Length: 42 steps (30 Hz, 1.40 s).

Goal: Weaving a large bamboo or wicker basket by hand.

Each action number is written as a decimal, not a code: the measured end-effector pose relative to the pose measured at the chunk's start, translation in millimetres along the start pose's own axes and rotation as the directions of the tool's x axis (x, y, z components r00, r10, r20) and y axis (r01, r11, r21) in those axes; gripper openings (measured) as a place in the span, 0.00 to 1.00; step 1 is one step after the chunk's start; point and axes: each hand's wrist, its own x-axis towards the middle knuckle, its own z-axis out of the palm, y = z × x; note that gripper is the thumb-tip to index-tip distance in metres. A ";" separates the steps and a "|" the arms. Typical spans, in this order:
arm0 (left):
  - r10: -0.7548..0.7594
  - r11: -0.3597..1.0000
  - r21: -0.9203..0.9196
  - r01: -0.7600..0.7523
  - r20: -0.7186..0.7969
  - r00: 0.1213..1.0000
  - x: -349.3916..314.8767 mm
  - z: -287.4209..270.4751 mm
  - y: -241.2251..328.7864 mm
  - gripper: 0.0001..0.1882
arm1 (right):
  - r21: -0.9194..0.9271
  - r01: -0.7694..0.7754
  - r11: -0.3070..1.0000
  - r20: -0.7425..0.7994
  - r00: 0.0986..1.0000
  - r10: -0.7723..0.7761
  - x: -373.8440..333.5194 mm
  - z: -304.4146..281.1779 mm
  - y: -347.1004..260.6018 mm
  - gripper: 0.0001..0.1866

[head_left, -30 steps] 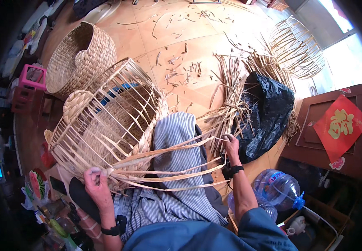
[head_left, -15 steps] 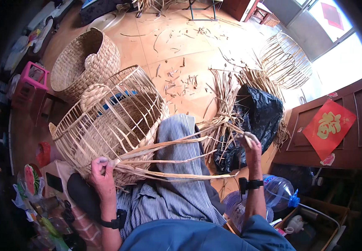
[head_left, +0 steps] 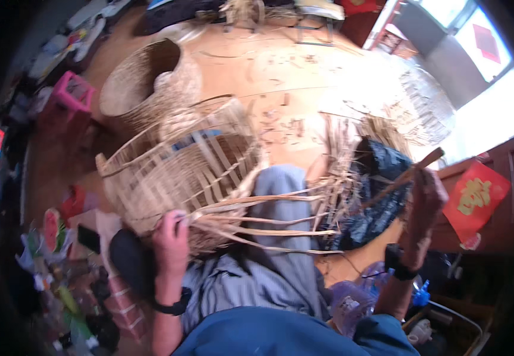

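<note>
2 hands of yours in view, some motion blur. Left hand [head_left: 172, 237]: thumb and fingers pinched narrow on the gathered ends of the pale strips [head_left: 233, 205], at the near edge of the ribbed basket [head_left: 150, 196]. That basket sits tilted, front-left of your lap, just beside your trouser leg [head_left: 280, 184]; strips fan rightward across the leg. Right hand [head_left: 428, 193]: raised, well apart from the basket, fingers curled around a brown stalk [head_left: 400, 179], exact finger placement too blurred to tell. Black plastic bag [head_left: 375, 216] near it, beside dried stalks [head_left: 340, 166]. 1 closely woven basket [head_left: 182, 77] behind, pink stool [head_left: 73, 92] left of that
</note>
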 end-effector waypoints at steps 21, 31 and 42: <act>0.130 0.985 0.110 -0.133 0.035 0.991 14.7 11.6 17.9 0.09 | 0.614 -0.256 0.746 0.684 0.644 -0.342 -49.0 130.0 -241.2 0.09; 0.179 0.975 0.121 -0.188 0.081 0.981 14.6 10.6 17.8 0.08 | 0.656 -0.294 0.695 0.699 0.584 -0.412 -53.2 149.0 -245.7 0.10; 0.290 0.934 0.190 -0.302 0.088 0.953 5.1 9.4 20.1 0.08 | 0.699 0.129 0.704 0.476 0.650 -0.592 -57.5 156.5 -230.6 0.10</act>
